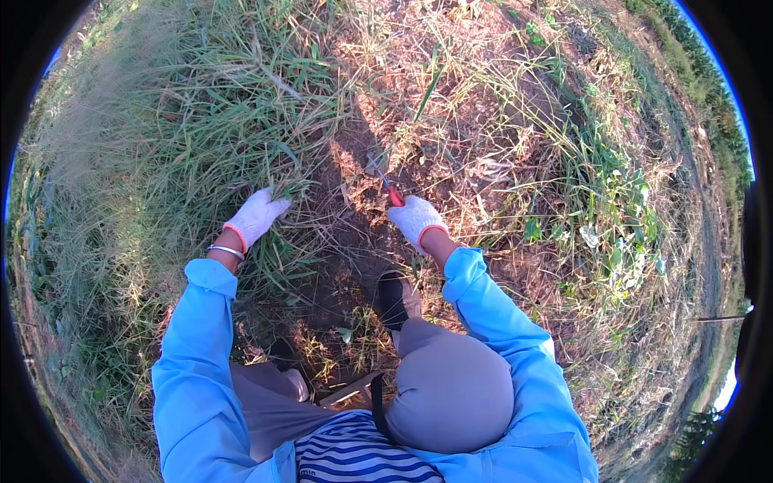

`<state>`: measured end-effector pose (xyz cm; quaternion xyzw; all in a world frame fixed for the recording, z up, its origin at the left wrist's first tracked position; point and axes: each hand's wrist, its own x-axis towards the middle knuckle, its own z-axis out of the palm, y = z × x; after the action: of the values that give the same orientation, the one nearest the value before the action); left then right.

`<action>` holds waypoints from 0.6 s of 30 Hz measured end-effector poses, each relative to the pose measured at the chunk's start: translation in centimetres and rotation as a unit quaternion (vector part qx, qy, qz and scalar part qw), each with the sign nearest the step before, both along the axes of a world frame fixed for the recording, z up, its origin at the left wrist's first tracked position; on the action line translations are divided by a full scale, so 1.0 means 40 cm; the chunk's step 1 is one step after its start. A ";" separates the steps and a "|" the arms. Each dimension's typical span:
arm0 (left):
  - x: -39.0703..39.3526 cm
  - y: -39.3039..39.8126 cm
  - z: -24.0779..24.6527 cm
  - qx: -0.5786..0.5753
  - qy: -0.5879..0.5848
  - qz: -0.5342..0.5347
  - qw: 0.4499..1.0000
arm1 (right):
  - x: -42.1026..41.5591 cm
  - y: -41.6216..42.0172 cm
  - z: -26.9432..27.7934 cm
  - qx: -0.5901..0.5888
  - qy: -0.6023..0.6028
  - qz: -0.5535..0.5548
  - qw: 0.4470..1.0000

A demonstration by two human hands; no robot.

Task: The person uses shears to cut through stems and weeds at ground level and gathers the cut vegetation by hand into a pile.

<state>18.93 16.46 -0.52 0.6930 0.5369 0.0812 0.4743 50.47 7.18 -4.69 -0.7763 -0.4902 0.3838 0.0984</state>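
My left hand (261, 214), in a white knitted glove with an orange-red cuff, is at the right edge of a thick clump of long green grass (217, 133). Its fingers are curled against some grass blades, but whether they grip any is hidden. In my right hand (418, 218), gloved the same way, is the red handle (395, 195) of a small hand tool. A thin metal blade or shaft (379, 169) points forward and left from the handle, over bare soil; its exact kind is hard to make out.
Cut, dry grass (483, 115) covers the reddish soil ahead and to the right. Leafy green weeds (622, 241) grow on the right. My dark shoe (392, 299) stands below my right hand. Beneath me is part of a light wooden piece (350, 389), perhaps a low stool.
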 end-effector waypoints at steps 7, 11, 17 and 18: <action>-0.155 -0.056 0.164 0.045 -0.127 0.175 0.975 | -0.061 -0.055 -0.043 0.111 -0.238 0.030 0.964; -0.119 -0.097 0.210 0.100 -0.130 0.154 0.974 | -0.093 -0.089 0.006 0.091 -0.289 0.098 0.948; 0.056 -0.167 0.251 0.395 -0.015 0.067 0.916 | -0.151 -0.089 0.257 0.252 0.145 0.170 0.942; 0.089 -0.180 0.270 0.449 -0.069 0.028 0.890 | -0.157 -0.098 0.293 0.299 0.137 0.209 0.921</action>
<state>22.48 9.27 10.29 0.8093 0.4285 0.3744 0.1458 44.19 3.26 7.02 -0.5304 -0.7148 0.3339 0.3104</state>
